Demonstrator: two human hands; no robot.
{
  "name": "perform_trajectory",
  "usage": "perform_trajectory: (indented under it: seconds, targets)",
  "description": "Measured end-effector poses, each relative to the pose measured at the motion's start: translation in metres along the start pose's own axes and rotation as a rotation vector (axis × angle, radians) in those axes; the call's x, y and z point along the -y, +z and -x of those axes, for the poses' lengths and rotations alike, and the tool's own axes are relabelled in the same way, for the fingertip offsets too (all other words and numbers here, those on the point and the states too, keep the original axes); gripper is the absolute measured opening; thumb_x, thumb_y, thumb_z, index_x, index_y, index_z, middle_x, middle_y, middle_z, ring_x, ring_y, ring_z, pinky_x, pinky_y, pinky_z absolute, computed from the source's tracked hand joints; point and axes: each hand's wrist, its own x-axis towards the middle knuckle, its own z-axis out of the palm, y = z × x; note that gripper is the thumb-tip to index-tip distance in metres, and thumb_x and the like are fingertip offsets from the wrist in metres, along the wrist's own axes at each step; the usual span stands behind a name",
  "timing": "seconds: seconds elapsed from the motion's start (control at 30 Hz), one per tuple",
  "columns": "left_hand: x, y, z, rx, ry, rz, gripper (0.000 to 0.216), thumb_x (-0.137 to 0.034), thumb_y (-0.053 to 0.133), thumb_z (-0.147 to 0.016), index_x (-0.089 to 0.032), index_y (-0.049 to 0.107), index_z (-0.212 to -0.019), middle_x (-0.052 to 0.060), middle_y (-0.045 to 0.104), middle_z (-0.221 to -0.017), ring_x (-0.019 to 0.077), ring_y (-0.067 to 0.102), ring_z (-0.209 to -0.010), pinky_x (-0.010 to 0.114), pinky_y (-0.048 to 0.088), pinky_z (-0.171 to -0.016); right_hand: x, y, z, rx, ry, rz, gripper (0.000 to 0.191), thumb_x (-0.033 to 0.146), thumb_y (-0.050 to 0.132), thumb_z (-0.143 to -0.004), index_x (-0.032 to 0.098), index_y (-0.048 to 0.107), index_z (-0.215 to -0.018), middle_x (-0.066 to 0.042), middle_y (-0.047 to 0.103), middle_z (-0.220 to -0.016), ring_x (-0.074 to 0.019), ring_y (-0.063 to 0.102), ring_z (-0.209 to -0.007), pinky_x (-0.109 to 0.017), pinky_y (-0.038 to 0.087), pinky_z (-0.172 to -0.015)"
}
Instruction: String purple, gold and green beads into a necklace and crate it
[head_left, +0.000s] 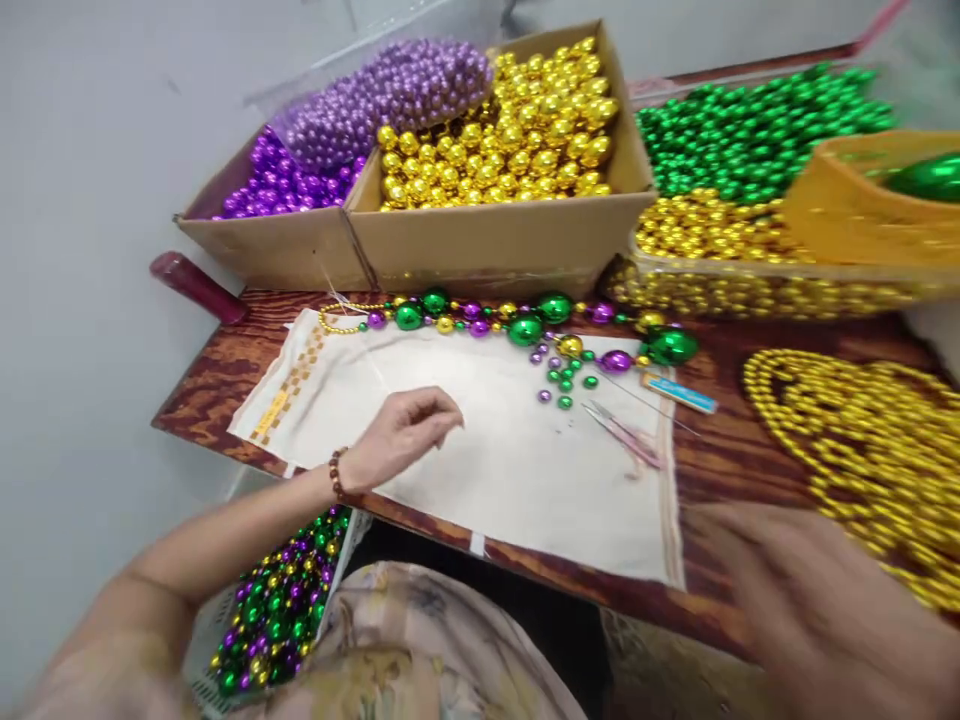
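My left hand (405, 432) rests on a white cloth (487, 470), its fingers pinched together; anything between them is too thin to make out. A brown bead bracelet sits on that wrist. My right hand (817, 610) is a motion-smeared blur at the lower right, over the table's front edge. Along the cloth's far edge lies a strand of green, purple and gold beads (525, 322). A few loose small beads (562, 385) and pink-handled scissors (622, 432) lie on the cloth to the right.
Cardboard boxes of purple beads (300, 180) and gold beads (510, 120) stand at the back, with green beads (750, 130) to the right. Gold bead strands (862, 440) lie at right. A bin of mixed beads (277, 610) sits below the wooden table (225, 370).
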Motion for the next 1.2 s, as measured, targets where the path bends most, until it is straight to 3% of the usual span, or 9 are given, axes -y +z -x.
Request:
perform_trajectory:
  seconds: [0.1,0.2,0.27,0.33,0.43,0.53,0.67,0.83,1.2]
  targets:
    - [0.013,0.063,0.003,0.073,-0.226,0.485,0.027,-0.041,0.068,-0.084,-0.015,0.062,-0.083,-0.012,0.029,-0.045,0.0031,0.019,-0.037,0.018,0.014,-0.038,0.043,0.012,0.009,0.102,-0.037,-0.293,0.009,0.024,0.059,-0.095,0.024,0.067,-0.091,-0.003,0.070,-0.083,-0.0164,0.067,-0.073,-0.028,0.052,-0.067]
    - [0.026,0.098,-0.002,0.029,-0.294,0.690,0.029,-0.041,0.075,-0.079,-0.014,0.064,-0.083,-0.013,0.025,-0.042,0.0018,0.016,-0.037,0.017,0.013,-0.038,0.075,0.031,0.012,0.201,0.091,-0.580,0.014,0.018,0.058,-0.094,0.021,0.067,-0.084,-0.002,0.069,-0.079,-0.0142,0.065,-0.072,-0.024,0.050,-0.063]
    - [0.031,0.111,-0.008,-0.017,-0.290,0.770,0.029,-0.039,0.080,-0.075,-0.014,0.065,-0.080,-0.009,0.038,-0.046,0.0030,0.034,-0.040,0.015,0.028,-0.041,0.081,0.043,0.013,0.218,0.255,-0.709,0.012,0.021,0.061,-0.093,0.020,0.068,-0.084,-0.001,0.069,-0.076,-0.0138,0.065,-0.066,-0.024,0.050,-0.062]
    - [0.034,0.119,-0.013,-0.032,-0.283,0.837,0.030,-0.037,0.084,-0.069,-0.015,0.065,-0.077,-0.002,0.059,-0.061,0.0072,0.056,-0.057,0.018,0.046,-0.055,0.075,0.054,0.013,0.176,0.438,-0.808,0.009,0.026,0.064,-0.090,0.020,0.069,-0.085,0.000,0.068,-0.072,-0.0136,0.064,-0.061,-0.024,0.051,-0.061]
    - [0.037,0.129,-0.019,0.010,-0.267,0.883,0.034,-0.040,0.086,-0.067,-0.016,0.063,-0.076,0.003,0.071,-0.081,0.0119,0.067,-0.072,0.027,0.055,-0.075,0.057,0.065,0.008,0.030,0.583,-0.831,0.009,0.030,0.068,-0.086,0.021,0.070,-0.084,0.000,0.067,-0.072,-0.0140,0.062,-0.061,-0.025,0.050,-0.060]
    - [0.042,0.137,-0.024,0.087,-0.242,0.799,0.037,-0.046,0.081,-0.072,-0.016,0.061,-0.081,0.004,0.072,-0.078,0.0131,0.068,-0.063,0.027,0.055,-0.067,0.041,0.071,0.002,-0.070,0.610,-0.780,0.010,0.030,0.072,-0.080,0.021,0.070,-0.078,-0.001,0.065,-0.073,-0.0140,0.057,-0.064,-0.026,0.047,-0.059]
    - [0.049,0.138,-0.027,0.134,-0.220,0.648,0.038,-0.050,0.075,-0.077,-0.015,0.063,-0.085,0.003,0.070,-0.070,0.0116,0.063,-0.049,0.021,0.045,-0.048,0.028,0.075,-0.004,-0.043,0.793,-0.948,0.018,0.034,0.078,-0.071,0.019,0.068,-0.071,0.005,0.050,-0.055,-0.0088,0.038,-0.049,-0.023,0.030,-0.047]
    - [0.051,0.129,-0.029,0.183,-0.177,0.500,0.032,-0.045,0.074,-0.079,-0.013,0.069,-0.083,0.003,0.069,-0.068,0.0093,0.060,-0.050,0.021,0.047,-0.053,0.025,0.078,-0.009,-0.017,0.924,-1.109,0.023,0.036,0.080,-0.067,0.017,0.068,-0.072,0.008,0.040,-0.046,-0.0061,0.027,-0.044,-0.023,0.016,-0.045]
    - [0.058,0.114,-0.034,0.248,-0.169,0.438,0.027,-0.039,0.076,-0.076,-0.014,0.075,-0.084,0.003,0.067,-0.069,0.0095,0.058,-0.056,0.022,0.048,-0.056,0.024,0.084,-0.014,0.005,0.940,-1.192,0.021,0.033,0.080,-0.066,0.018,0.067,-0.071,0.008,0.041,-0.045,-0.0056,0.029,-0.043,-0.022,0.016,-0.045]
